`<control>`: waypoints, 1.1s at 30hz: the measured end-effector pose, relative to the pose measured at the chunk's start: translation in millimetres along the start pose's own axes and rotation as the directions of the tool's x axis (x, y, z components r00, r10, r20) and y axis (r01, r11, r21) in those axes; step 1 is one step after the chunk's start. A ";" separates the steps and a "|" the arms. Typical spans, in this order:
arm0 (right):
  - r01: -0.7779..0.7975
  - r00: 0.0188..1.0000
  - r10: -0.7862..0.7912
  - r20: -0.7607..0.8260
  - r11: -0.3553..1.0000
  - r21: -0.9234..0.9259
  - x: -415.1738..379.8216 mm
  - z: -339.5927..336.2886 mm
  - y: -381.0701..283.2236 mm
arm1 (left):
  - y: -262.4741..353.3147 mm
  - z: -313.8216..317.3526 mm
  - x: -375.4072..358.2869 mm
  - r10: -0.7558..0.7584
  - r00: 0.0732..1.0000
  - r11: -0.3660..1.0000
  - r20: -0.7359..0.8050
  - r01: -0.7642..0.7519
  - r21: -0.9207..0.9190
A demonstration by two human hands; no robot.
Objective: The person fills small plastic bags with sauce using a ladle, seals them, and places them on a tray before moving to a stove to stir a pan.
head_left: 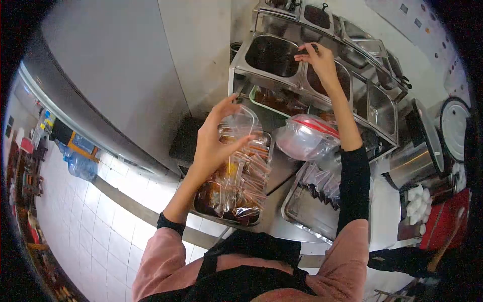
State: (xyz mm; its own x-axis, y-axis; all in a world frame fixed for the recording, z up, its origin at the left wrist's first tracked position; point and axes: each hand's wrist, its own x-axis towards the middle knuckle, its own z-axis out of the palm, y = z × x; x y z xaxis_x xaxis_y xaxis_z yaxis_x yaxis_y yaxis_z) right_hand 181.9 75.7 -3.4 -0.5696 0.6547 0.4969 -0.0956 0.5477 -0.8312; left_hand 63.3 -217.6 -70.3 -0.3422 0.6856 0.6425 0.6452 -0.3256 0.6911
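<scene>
Over the left metal tray (201, 210) of filled plastic bags (244, 176), my left hand (216, 133) is closed around a clear plastic bag (242, 118), thumb and fingers at its sides. My right hand (318, 58) is raised over the divider between two deep metal containers (271, 55) on the rack. Its fingers are bent around a dark thing, perhaps a handle, too small to make out. Between my arms lies a clear bag with a red strip (308, 137). A second metal tray (302, 204) to the right holds a row of small bags with dark contents (322, 182).
The two-level metal rack (322, 88) spans the back, with a green-rimmed tray (274, 104) beneath it. A large metal pot (415, 158) stands at the right, near a round lid (455, 131). A grey cabinet (110, 75) is at the left, above a tiled floor (85, 216).
</scene>
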 end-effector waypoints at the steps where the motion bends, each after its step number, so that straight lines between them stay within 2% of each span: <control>1: 0.003 1.000 -0.003 -0.002 1.000 0.000 2.3 -2.1 2.7 | -4.2 -0.1 2.0 -0.046 0.999 0.999 0.005 0.047 -0.014; 3: -0.204 0.972 0.225 -0.067 0.952 0.229 6.4 -6.5 8.8 | -9.7 -0.6 6.3 -0.043 0.999 0.998 -0.010 0.042 -0.039; 4: -0.200 0.973 0.220 -0.066 0.953 0.228 8.4 -11.2 12.3 | -11.4 -1.4 8.8 -0.042 0.999 0.997 -0.028 0.040 -0.064; 6: -0.275 0.947 0.316 -0.064 0.895 0.352 11.0 -21.8 15.6 | -11.3 -5.6 13.3 -0.067 0.997 0.995 -0.043 0.063 -0.077; 7: -0.287 0.928 0.365 -0.076 0.829 0.480 10.0 -26.2 17.4 | -11.8 -7.8 15.5 -0.095 0.994 0.992 -0.053 0.090 -0.090; 12: -0.275 0.914 0.397 -0.080 0.754 0.596 6.2 -41.8 30.8 | -18.8 -14.1 45.0 -0.063 0.994 0.994 -0.084 0.055 -0.097; 14: -0.277 0.895 0.443 -0.056 0.649 0.708 7.7 -49.6 42.2 | -22.0 -13.6 61.9 -0.053 0.993 0.995 -0.101 0.043 -0.095; 15: -0.306 0.869 0.493 -0.047 0.609 0.732 8.7 -50.5 40.3 | -26.3 -11.8 71.9 -0.043 0.993 0.987 -0.108 0.026 -0.160; 16: -0.303 0.874 0.483 -0.046 0.617 0.727 11.3 -55.7 47.8 | -29.7 -10.4 82.7 -0.032 0.993 0.975 -0.115 0.005 -0.222; 18: -0.261 0.873 0.486 -0.029 0.518 0.815 14.8 -65.8 59.3 | -34.9 -7.0 105.1 -0.024 0.990 0.975 -0.136 -0.007 -0.220; 20: -0.242 0.866 0.496 -0.063 0.527 0.815 15.2 -65.6 39.7 | -42.1 -2.2 128.2 0.010 0.991 0.985 -0.134 -0.033 -0.168; 22: -0.157 0.862 0.485 -0.148 0.533 0.831 17.7 -74.5 32.4 | -49.5 2.9 151.0 0.018 0.993 0.979 -0.118 -0.041 -0.197; 23: -0.138 0.894 0.422 -0.149 0.576 0.806 19.9 -81.3 28.7 | -53.0 6.0 160.9 0.025 0.995 0.973 -0.097 -0.046 -0.225; 28: -0.132 0.919 0.370 -0.134 0.610 0.781 37.1 -104.6 -4.1 | -71.7 26.1 192.2 -0.003 1.000 0.971 -0.011 0.000 -0.240; 30: -0.078 0.908 0.355 -0.222 0.664 0.743 38.6 -105.4 -19.1 | -76.0 32.5 198.0 0.006 1.000 0.969 0.007 -0.004 -0.246; 33: -0.044 0.902 0.350 -0.253 0.658 0.751 45.3 -112.5 -28.5 | -78.6 38.4 201.7 0.007 0.996 0.984 0.090 0.009 -0.180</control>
State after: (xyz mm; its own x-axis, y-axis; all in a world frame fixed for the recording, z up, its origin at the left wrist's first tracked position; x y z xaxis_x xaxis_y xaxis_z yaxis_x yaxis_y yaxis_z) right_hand 250.6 148.4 70.8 -0.3407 0.9139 0.2207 -0.6509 -0.0599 -0.7568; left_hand -30.2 -28.8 -7.7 -0.2745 0.7390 0.6152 0.5083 -0.4316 0.7452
